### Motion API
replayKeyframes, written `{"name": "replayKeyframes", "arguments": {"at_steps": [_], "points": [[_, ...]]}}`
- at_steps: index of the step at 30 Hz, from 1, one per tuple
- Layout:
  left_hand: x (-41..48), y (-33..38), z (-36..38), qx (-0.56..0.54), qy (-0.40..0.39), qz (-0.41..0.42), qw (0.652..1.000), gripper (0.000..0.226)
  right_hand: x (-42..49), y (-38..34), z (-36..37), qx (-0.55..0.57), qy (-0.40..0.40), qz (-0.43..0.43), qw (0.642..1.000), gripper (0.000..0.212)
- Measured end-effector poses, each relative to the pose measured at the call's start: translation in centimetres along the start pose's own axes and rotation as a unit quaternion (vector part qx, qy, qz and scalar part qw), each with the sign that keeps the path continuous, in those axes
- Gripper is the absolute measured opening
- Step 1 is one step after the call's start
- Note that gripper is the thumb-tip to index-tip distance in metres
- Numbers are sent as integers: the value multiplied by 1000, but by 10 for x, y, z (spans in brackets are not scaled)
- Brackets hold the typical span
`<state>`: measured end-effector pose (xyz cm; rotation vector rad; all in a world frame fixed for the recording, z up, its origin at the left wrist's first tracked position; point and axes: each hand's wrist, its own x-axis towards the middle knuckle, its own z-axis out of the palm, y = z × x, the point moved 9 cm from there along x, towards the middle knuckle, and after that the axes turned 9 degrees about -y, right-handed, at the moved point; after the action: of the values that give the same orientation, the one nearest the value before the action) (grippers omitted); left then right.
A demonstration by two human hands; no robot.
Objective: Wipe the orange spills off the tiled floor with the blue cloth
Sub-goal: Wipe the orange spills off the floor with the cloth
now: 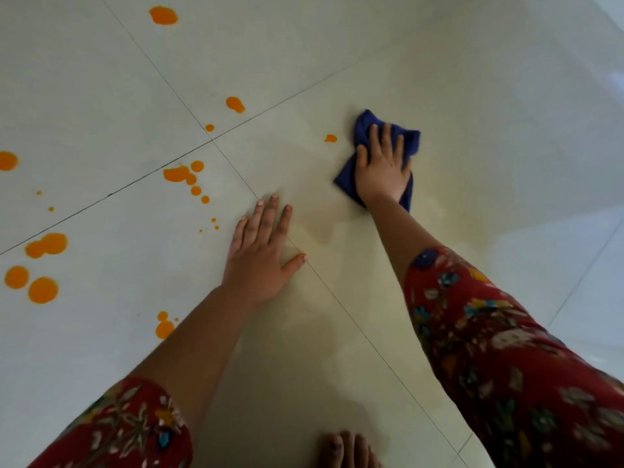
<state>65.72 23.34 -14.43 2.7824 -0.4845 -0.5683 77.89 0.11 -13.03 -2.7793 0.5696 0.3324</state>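
My right hand (383,168) presses flat, fingers spread, on the crumpled blue cloth (410,138) on the pale tiled floor (489,96). A small orange spill (331,138) lies just left of the cloth. My left hand (261,255) rests flat on the floor, fingers straight, holding nothing. Several orange spills dot the tiles to the left: a drop near the grout cross (235,104), a cluster (184,175), a big blot at top (163,15), and large blots at the far left (42,289).
A bare foot (347,450) shows at the bottom edge. Dark grout lines cross the floor diagonally. A faint damp smear (324,231) marks the tile between my hands. Red floral sleeves cover both upper arms.
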Motion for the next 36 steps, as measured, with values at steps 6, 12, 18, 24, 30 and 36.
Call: {"name": "replayKeyframes", "arguments": {"at_steps": [6, 12, 18, 24, 30, 36], "points": [[2, 0, 0, -5, -10, -4, 1000, 91, -68, -74, 35, -101, -78, -356, 926, 51], [-1, 1, -1, -1, -27, -5, 1000, 84, -6, -23, 7, -63, -26, -152, 986, 51], [-3, -2, -7, -8, -60, 9, 998, 86, -73, -90, 43, -128, -63, -364, 920, 53], [-37, -42, -37, 17, 43, -38, 998, 83, -39, -42, 24, -90, -33, -202, 975, 52], [-52, -107, -57, -77, 61, -122, 988, 99, -107, -118, 63, -131, -52, -351, 926, 56], [-52, -177, -76, -20, -23, -179, 983, 123, -48, -88, 37, -88, -31, -223, 970, 51]]}}
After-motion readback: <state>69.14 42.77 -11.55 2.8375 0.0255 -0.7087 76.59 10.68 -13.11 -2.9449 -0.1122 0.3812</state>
